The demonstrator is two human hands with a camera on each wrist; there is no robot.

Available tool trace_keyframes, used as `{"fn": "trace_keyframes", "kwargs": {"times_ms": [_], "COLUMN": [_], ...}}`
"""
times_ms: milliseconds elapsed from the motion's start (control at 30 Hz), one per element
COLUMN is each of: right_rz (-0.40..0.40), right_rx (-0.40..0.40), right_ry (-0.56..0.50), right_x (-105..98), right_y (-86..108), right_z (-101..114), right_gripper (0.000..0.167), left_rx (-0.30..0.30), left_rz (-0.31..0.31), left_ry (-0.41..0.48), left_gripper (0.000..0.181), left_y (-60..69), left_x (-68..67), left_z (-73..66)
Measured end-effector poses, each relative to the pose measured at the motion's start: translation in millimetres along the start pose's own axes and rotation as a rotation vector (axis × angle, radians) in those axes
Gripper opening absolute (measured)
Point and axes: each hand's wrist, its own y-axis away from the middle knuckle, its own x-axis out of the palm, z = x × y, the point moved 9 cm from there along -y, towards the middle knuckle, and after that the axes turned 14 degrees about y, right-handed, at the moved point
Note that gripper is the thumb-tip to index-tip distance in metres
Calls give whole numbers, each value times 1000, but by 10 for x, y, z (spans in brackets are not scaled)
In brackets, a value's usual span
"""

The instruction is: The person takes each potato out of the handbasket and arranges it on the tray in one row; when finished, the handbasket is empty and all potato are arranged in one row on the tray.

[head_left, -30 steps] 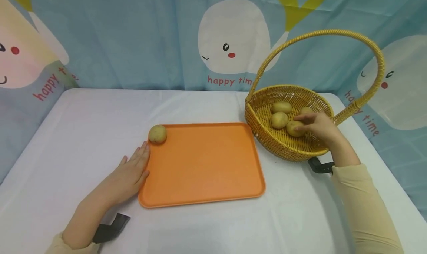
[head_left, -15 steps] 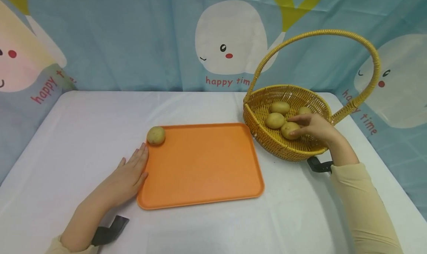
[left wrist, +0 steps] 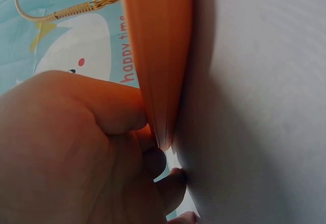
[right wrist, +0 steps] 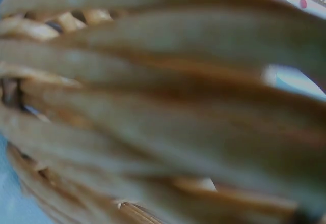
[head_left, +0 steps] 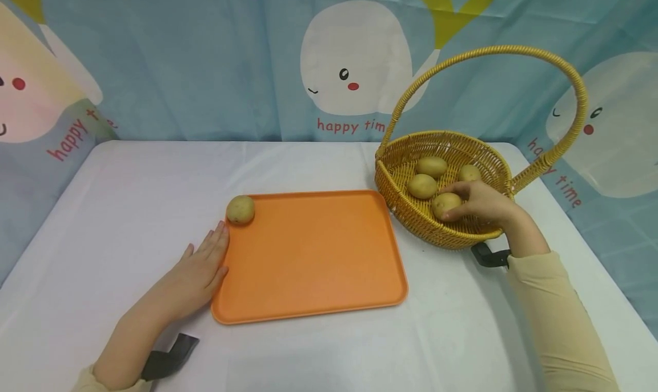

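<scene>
My left hand (head_left: 197, 272) lies with straight fingers along the left edge of the orange tray (head_left: 319, 255); the left wrist view shows its thumb touching the tray's side (left wrist: 160, 46). A potato (head_left: 240, 210) sits in the tray's back left corner, just beyond those fingertips. Reaching over the rim of the wicker basket (head_left: 432, 230), my right hand (head_left: 483, 202) grips a potato (head_left: 445, 206) between thumb and fingers, low in the basket. Around it lie other potatoes: one to the left (head_left: 422, 186), one behind (head_left: 432, 166) and one partly covered potato (head_left: 469, 173).
The basket's tall handle (head_left: 514, 50) arches above the right hand. Basket weave (right wrist: 153, 91) fills the right wrist view, blurred and close. A white cloth (head_left: 319, 346) covers the table, and a blue printed curtain (head_left: 195, 66) hangs behind it.
The right thumb and fingers have closed round the front potato, which has shifted slightly to the left. The left hand has stayed against the tray. The head view has shifted slightly.
</scene>
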Motion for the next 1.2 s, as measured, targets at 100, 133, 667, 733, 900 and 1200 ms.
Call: {"fn": "trace_keyframes", "kwargs": {"times_ms": [100,133,667,733,900,1200], "right_rz": [-14,-18,-196,-238,-272,-286], "right_rx": [-29,-41,-63,-68,-90,-172], "right_ry": [6,8,-1,-8,-88,-189], "right_x": [-6,-6,-174,-224,-316,-344], "right_y": [-6,-8,72,105,186,238], "right_z": [15,23,255,315,481,818], "right_gripper": [58,57,62,59,58,62], "left_rx": [-3,-3,2,4,3,2], "left_rz": [0,0,-5,-7,-6,-5], "left_ry": [1,2,1,2,1,-4], "left_gripper": [65,65,65,64,64,64], "left_y": [-1,-1,1,2,4,3], "left_x": [-2,-2,11,11,6,4], "left_z": [1,2,30,23,6,-3]}}
